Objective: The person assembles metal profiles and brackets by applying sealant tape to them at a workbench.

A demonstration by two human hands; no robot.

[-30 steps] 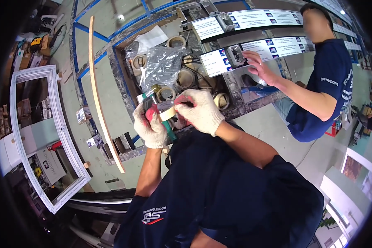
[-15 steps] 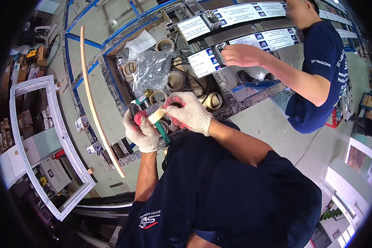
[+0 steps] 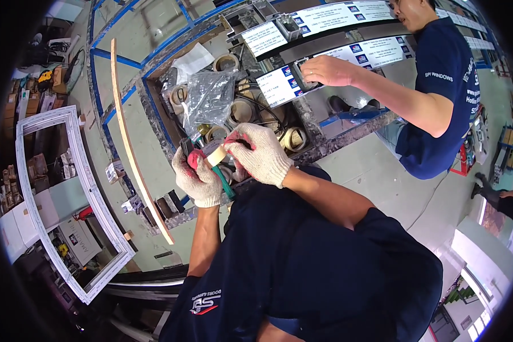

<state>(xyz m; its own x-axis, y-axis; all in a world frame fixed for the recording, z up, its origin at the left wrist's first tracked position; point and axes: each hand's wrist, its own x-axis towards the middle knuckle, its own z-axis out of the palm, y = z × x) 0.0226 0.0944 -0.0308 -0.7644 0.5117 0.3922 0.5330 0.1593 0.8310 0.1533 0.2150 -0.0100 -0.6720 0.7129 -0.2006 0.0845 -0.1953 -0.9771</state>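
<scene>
Cool light brightens the floor (image 3: 353, 176) at three o'clock; glare flecks the plastic bag (image 3: 211, 100) at eleven. Panes (image 3: 477, 328) at four wash out to white, while the dark shirt (image 3: 325, 256) at five shows folds faintly. Fisheye distortion bows the wooden strip (image 3: 122, 118) at ten, the rim blackens, and clutter (image 3: 38, 164) at nine looks dim, perhaps slightly blurred.

Workshop: white frame (image 3: 96, 191), label-covered profiles (image 3: 383, 52), blue metal framework (image 3: 115, 57).

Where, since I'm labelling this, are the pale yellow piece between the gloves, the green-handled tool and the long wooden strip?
Pale yellow piece (image 3: 215, 155): head view, middle of its visible face.
Green-handled tool (image 3: 224, 183): head view, on its handle.
Long wooden strip (image 3: 127, 137): head view, about midway along.
</scene>
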